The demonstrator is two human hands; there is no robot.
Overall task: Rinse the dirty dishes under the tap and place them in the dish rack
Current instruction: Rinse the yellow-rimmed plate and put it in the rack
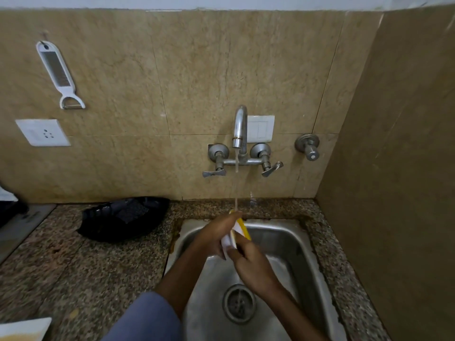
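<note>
Both hands grip yellow-rimmed plate [236,233] edge-on under tap [240,126] stream: left hand [216,232] at upper rim, right hand [253,267] below. Black dish rack [123,217] on desk, left-hand side.

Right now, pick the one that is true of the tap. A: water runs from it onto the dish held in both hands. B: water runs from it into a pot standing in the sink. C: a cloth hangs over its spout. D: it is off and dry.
A: a stream falls from the tap onto the yellow-and-white dish, held over the sink by the left hand and right hand.
</note>
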